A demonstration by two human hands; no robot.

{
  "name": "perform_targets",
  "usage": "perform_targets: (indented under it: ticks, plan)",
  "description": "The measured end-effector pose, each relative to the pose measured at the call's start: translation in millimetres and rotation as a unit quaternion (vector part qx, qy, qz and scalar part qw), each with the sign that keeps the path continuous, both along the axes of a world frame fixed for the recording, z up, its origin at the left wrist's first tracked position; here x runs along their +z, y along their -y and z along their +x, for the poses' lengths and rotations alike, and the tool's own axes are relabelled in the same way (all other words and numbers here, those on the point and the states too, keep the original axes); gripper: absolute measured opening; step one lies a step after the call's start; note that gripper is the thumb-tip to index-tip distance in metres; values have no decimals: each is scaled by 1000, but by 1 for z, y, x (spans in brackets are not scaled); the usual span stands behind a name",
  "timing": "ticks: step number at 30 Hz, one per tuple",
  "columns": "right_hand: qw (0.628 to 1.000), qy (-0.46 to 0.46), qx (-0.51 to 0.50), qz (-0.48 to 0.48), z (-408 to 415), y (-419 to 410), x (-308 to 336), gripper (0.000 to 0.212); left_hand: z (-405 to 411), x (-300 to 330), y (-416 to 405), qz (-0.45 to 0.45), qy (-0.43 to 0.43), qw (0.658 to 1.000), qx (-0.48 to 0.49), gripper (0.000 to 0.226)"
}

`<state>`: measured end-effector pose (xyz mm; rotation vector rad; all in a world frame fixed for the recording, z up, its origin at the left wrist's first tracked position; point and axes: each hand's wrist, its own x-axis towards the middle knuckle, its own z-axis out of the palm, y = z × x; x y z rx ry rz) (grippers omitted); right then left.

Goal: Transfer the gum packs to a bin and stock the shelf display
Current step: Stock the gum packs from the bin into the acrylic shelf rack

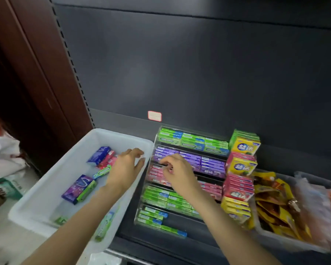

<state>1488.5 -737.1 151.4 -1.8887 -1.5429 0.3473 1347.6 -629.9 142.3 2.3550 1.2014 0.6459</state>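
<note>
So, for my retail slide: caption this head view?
Right hand reaches into the tiered gum display; left hand hovers over the white bin.

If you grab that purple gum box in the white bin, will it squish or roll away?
Probably neither. The purple gum box looks like flat, stiff card, so it should keep its shape. Its flat sides likely stop rolling. It seems small and light, and its glossy face might slide on the bin floor.

Shop: gum display rack (189, 169), shelving (180, 73)
</note>
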Motion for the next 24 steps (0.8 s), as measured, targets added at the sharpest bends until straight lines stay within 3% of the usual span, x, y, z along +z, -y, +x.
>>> perform_targets:
  ticks: [6,10,19,24]
  plan:
    - [999,-25,11,-47,-81,-72,-21,27,-100,-22,-66,-76,-65,994,50,35]
    - [996,-22,-12,-90,-121,-121,-45,34,-136,-41,-110,-121,-116,986,19,45]
    - [974,27,-5,-223,-140,-186,-97,66,-133,-86,-144,-183,-169,967,-55,78]
    - [954,65,41,-291,-138,-208,-117,73,-134,-102,-150,-144,-183,971,-53,80]
